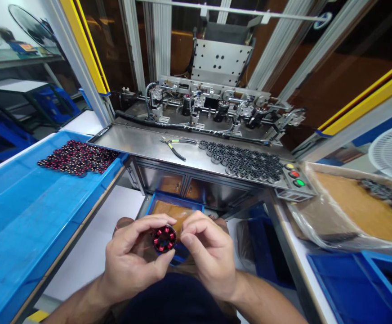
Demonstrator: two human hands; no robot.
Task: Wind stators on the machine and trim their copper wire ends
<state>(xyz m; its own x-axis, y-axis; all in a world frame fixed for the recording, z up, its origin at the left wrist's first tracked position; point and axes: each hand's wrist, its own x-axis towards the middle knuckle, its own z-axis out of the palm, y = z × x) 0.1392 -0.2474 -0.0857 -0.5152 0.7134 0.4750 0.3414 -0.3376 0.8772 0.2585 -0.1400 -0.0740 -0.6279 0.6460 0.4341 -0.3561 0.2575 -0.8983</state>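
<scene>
My left hand (131,261) grips a small round wound stator (164,238), black with red copper coils, held between thumb and fingers in front of my lap. My right hand (209,258) is closed in a pinch right beside the stator's right edge; what it pinches is too small to make out. Both hands sit low in the middle of the head view, below the metal shelf (149,144) of a winding machine (216,103).
A blue tray (20,216) on the left carries a heap of red-wound stators (77,157). Several unwound black stator cores (246,159) and a pair of pliers (174,145) lie on the shelf. Coloured buttons (293,174) sit at its right end. A plastic-lined box (358,207) stands right.
</scene>
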